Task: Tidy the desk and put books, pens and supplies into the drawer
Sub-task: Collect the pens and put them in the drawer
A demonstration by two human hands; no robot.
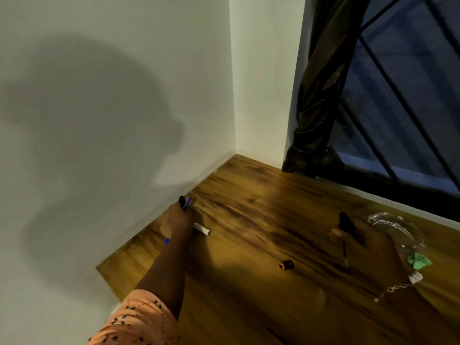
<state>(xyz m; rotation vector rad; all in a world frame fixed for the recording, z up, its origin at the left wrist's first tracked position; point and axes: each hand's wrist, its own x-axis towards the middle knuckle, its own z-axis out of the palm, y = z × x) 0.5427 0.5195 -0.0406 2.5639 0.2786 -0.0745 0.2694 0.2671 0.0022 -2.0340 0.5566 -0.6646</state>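
Observation:
My left hand (176,221) reaches to the far left of the wooden desk (249,257) by the wall and grips a bunch of pens (185,202), blue and black tips sticking out above the fist; a white pen end (202,229) pokes out to its right. My right hand (361,245) hovers over the right side of the desk and holds a black pen (346,224), its thin end pointing down toward me. A small black and orange cap-like piece (286,265) lies loose on the desk between the two hands.
A clear glass dish (395,226) stands beside my right hand, with a green scrap (419,261) near it. White walls close the desk's left and back sides. A tied curtain (316,100) and a barred window (410,108) stand at the back right.

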